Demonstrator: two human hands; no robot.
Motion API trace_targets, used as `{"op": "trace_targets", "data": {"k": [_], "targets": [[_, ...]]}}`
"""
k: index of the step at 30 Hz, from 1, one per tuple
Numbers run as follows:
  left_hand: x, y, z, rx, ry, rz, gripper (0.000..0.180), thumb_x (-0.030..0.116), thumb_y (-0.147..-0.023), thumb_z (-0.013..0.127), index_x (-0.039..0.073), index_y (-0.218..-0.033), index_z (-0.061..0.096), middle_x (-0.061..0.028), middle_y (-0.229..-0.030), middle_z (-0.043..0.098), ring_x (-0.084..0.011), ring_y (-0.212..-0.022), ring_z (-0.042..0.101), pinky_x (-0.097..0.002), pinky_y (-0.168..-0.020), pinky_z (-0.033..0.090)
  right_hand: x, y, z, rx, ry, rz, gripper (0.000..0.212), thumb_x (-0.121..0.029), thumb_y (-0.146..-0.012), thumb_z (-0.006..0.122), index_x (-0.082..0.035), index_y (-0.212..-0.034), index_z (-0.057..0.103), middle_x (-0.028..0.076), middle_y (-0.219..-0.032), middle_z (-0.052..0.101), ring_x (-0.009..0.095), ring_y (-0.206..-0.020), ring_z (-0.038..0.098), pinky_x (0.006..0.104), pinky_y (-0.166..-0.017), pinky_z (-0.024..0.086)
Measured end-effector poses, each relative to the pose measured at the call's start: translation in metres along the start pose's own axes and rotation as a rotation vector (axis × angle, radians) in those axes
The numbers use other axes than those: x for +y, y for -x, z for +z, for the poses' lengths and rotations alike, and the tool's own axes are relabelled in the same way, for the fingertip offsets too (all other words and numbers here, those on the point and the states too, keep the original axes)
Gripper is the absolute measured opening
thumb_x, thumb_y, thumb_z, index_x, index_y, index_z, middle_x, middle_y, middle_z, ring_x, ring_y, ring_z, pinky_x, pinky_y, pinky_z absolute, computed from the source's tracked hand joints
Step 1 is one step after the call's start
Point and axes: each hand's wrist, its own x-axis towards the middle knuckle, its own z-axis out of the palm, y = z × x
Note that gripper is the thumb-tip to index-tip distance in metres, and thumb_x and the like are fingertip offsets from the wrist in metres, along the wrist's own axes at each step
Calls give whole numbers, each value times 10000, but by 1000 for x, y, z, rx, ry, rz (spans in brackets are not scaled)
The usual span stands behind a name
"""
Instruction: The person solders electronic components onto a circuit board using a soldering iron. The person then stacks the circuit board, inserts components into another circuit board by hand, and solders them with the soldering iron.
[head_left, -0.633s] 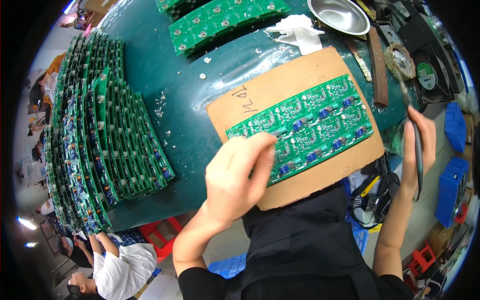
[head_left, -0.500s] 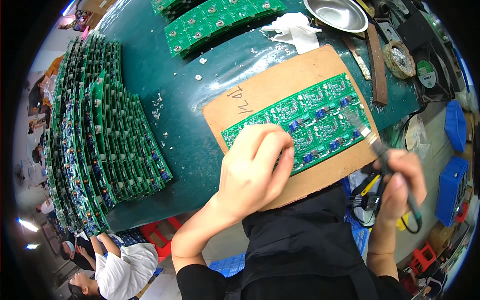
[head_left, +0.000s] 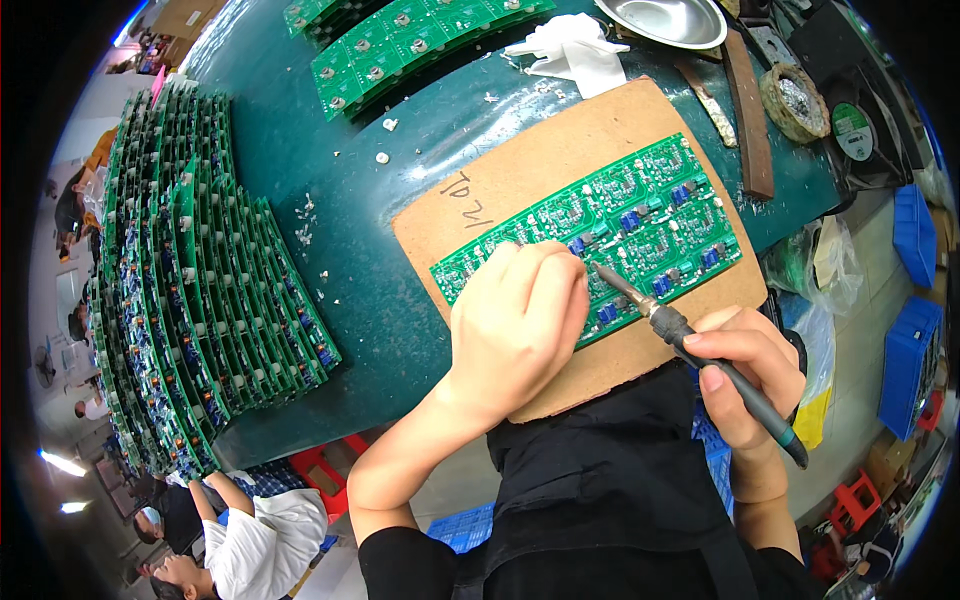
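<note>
A green circuit board [head_left: 655, 232] with blue parts lies on a brown cardboard sheet [head_left: 560, 150]. Over the board's left part rests my left hand [head_left: 520, 325], its fingers curled in and closed; whatever they pinch, if anything, is hidden beneath them. My right hand [head_left: 750, 375] grips a soldering iron [head_left: 672, 325] by its dark handle. The iron's tip reaches the middle of the board, just right of my left fingers; whether it touches cannot be made out.
Rows of upright circuit boards [head_left: 200, 280] stand on the green table [head_left: 370, 240] at left. More boards [head_left: 420, 40], a white glove-like cloth [head_left: 575, 50] and a steel bowl [head_left: 670, 20] are at the back. A wooden strip [head_left: 748, 120] and a fan [head_left: 855, 130] sit right. Another person [head_left: 255, 530] is lower left.
My right hand has brought the soldering iron leftward, from the board's right edge to its middle near my left fingers. My left hand stays on the board, and the view has shifted slightly.
</note>
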Motion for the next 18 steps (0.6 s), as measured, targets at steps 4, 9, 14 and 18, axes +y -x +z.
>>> {"op": "trace_targets", "data": {"k": [4,9,14,18], "targets": [[1,2,4,31,-100,54,189,-34,-717,717,45,-851,609,-83,-839,630,-250,-685,587,-342,-618,466,-5,-5,-1,-49,13,-1,197,-37,-785,626,37,-961,675,156,-818,647,236,-726,632,309,-658,503],[0,-2,1,22,-57,55,194,-23,-711,727,48,-849,611,-73,-827,621,-240,-675,572,-329,-608,464,-2,2,-5,29,17,5,190,-25,-782,622,31,-955,677,152,-825,650,222,-731,631,303,-664,502],[4,-3,3,-17,-162,101,197,-22,-711,728,47,-857,615,-75,-834,618,-240,-684,569,-337,-619,471,-1,-5,-5,-26,-16,25,188,-23,-784,625,30,-956,678,151,-831,650,222,-734,632,301,-672,502],[7,-7,-3,-43,-115,43,168,-21,-737,715,38,-865,623,-85,-858,620,-246,-706,577,-338,-633,480,3,-4,-8,-1,-20,21,180,-68,-798,640,36,-940,677,150,-821,648,222,-734,630,299,-673,498]]}}
